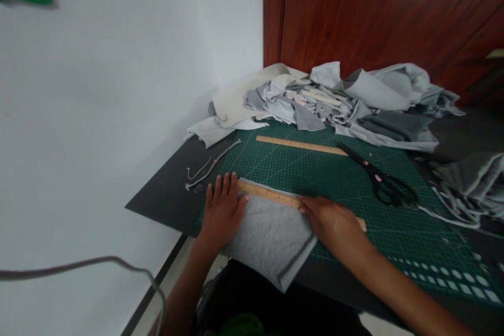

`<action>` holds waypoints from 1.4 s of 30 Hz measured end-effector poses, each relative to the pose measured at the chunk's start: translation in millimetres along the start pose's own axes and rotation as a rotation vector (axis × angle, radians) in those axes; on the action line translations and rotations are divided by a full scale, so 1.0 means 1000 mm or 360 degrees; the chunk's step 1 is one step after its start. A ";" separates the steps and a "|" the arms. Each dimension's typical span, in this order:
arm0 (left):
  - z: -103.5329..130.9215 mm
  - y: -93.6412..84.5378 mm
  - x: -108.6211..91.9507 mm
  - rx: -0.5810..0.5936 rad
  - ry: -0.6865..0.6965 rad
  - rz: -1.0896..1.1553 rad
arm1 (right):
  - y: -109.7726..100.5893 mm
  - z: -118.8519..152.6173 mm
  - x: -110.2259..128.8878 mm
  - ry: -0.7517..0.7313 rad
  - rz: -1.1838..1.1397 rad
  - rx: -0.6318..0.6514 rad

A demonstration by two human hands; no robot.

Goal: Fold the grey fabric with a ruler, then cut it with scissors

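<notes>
A grey fabric piece (271, 233) lies on the green cutting mat (334, 178), its near corner hanging over the table edge. A wooden ruler (271, 194) rests along the fabric's far edge. My left hand (222, 210) lies flat, fingers spread, on the left end of the fabric and touches the ruler's left end. My right hand (333, 223) presses palm-down on the ruler and the fabric's right side.
A second wooden ruler (301, 145) and black scissors (380, 178) lie farther back on the mat. A heap of grey fabric scraps (334, 100) fills the table's far side, more cloth (468, 181) at right. Thin fabric strips (208, 168) lie left. White wall left.
</notes>
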State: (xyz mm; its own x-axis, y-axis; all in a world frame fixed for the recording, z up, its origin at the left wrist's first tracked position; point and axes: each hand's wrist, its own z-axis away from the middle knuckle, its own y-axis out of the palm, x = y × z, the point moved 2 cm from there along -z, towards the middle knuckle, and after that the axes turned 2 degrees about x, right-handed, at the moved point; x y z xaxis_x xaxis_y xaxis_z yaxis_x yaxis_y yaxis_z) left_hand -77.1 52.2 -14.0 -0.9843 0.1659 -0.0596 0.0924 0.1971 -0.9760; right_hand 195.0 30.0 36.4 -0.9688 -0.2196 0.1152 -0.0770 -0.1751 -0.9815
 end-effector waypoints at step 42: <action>0.036 -0.021 -0.099 0.0108 0.0691 0.0188 | -0.036 0.006 -0.054 -0.0502 -0.0755 0.0699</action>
State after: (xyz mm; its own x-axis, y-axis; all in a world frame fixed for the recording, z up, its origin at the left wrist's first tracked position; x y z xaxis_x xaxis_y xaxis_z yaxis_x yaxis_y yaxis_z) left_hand 13.1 -3.6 4.8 -0.8122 0.5760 -0.0924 0.1763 0.0913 -0.9801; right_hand 251.6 42.7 66.0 -0.7352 -0.2795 0.6176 -0.3064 -0.6757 -0.6705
